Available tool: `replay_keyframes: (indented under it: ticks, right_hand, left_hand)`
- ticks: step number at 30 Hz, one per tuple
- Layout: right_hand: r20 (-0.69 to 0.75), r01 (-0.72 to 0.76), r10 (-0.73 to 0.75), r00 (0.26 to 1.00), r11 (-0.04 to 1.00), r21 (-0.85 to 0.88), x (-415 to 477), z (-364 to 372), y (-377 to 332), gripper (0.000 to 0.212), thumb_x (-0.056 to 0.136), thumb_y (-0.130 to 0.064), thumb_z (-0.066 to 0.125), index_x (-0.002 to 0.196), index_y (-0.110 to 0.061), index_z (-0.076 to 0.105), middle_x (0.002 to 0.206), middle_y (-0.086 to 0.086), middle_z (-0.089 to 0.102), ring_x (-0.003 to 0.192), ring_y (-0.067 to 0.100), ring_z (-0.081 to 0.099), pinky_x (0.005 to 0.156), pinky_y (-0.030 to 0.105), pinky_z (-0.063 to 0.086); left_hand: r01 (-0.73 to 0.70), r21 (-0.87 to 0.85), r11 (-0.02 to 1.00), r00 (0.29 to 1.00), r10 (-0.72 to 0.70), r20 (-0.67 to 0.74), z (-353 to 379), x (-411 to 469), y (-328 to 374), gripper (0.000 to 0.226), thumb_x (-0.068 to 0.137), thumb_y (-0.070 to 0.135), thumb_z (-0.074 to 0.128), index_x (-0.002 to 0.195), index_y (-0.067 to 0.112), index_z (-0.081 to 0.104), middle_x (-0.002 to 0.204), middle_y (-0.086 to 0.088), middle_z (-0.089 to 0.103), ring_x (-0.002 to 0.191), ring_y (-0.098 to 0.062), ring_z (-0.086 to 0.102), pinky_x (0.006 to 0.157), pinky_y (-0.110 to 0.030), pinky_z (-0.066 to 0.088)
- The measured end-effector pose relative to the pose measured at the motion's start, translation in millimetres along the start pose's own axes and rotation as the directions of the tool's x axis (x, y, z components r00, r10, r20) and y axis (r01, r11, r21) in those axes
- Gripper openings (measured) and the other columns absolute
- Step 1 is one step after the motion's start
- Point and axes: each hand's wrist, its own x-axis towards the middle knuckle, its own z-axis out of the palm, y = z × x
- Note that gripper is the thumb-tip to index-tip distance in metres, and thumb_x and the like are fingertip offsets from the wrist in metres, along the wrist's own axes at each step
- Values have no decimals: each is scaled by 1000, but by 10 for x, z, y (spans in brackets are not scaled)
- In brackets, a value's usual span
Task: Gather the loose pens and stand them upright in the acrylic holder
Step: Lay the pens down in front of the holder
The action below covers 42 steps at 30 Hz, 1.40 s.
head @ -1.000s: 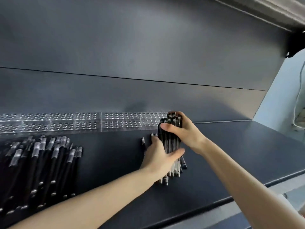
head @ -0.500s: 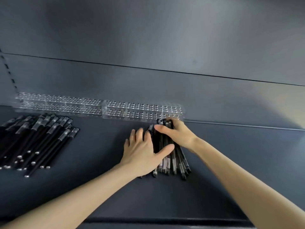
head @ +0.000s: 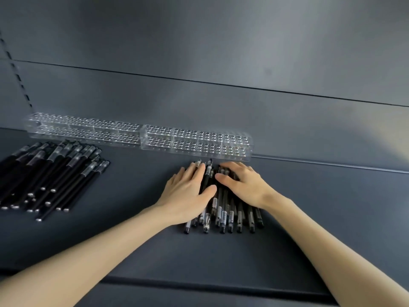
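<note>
A bunch of black and clear pens (head: 223, 214) lies flat on the dark shelf, just in front of the clear acrylic holder (head: 197, 144). My left hand (head: 188, 191) rests flat on the bunch's left side with straight fingers. My right hand (head: 243, 187) lies over the right side, its fingers bent down onto the pens. Only the pens' near ends and a few far tips show past my hands. The holder's holes hold no pens.
A second acrylic holder (head: 84, 129) continues the row to the left along the back wall. A larger pile of black pens (head: 51, 176) lies at the left. The shelf's front edge (head: 199, 284) runs across near me.
The bunch that my hands held upright a second ago now lies flat and spread on the shelf. Both hands have come down on top of it. My view has tilted down and left.
</note>
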Motion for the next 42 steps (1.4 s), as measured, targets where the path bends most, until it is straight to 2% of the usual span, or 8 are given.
replay_keyframes:
  ticks: [4,8,14,16,22,29,35,42]
  right_hand:
    - [-25,13,-15,1000,998,-63,-8,-10,-12,52,94,-54,41,139,-29,41,145,-3,41,135,22,32,112,44,19]
    - [-78,50,-58,995,993,-109,-7,-54,-57,49,94,-51,42,135,-23,46,138,-2,48,128,24,40,107,41,22]
    - [-202,187,-213,956,972,-141,12,-159,-401,33,94,-36,51,119,-15,58,119,5,63,111,27,57,93,41,46]
    - [-236,223,-248,940,966,-128,30,-156,-595,26,92,-34,52,110,-17,60,105,4,67,99,28,62,86,41,50]
    - [-230,309,-333,914,942,-135,59,111,-1277,21,90,-30,51,104,-19,61,92,1,69,89,28,63,83,40,50]
    - [-194,310,-330,924,943,-125,197,838,-2203,21,92,-33,51,105,-19,60,94,-1,69,90,25,62,83,39,50]
    - [-205,252,-274,940,959,-125,319,1496,-2936,21,93,-32,52,106,-18,62,103,-3,63,94,22,60,81,37,49]
    - [-178,205,-237,955,962,-178,582,1779,-3388,32,93,-34,53,121,-18,58,124,-3,55,116,21,45,93,32,39]
  left_hand:
    - [13,-62,998,1000,-15,-27,-19,0,45,64,99,51,25,152,26,-1,160,3,-8,147,-19,-6,117,-39,0]
    - [14,-74,997,990,-24,-136,-145,-28,34,57,99,49,30,149,22,23,159,2,12,145,-18,11,114,-41,12]
    - [-57,185,981,932,119,-342,-484,-150,-176,34,97,40,42,121,20,55,118,5,62,99,-17,56,86,-30,37]
    - [-52,189,981,910,125,-396,-636,-239,-279,27,96,39,45,111,22,59,104,9,68,80,-16,57,75,-28,40]
    - [-30,78,997,864,65,-499,-1078,-606,-833,18,92,38,52,98,25,63,83,13,68,75,-14,62,75,-33,50]
    - [-13,19,1000,848,21,-529,-1451,-1045,-1981,16,90,36,54,95,26,66,89,15,66,86,-10,63,80,-33,51]
    - [7,2,1000,889,-5,-458,-1677,-1218,-2974,29,92,41,52,114,24,60,110,13,57,104,-10,55,83,-28,44]
    - [125,-139,982,963,-154,-221,-1790,-962,-3470,61,88,56,51,134,17,40,134,0,48,121,-18,47,90,-29,38]
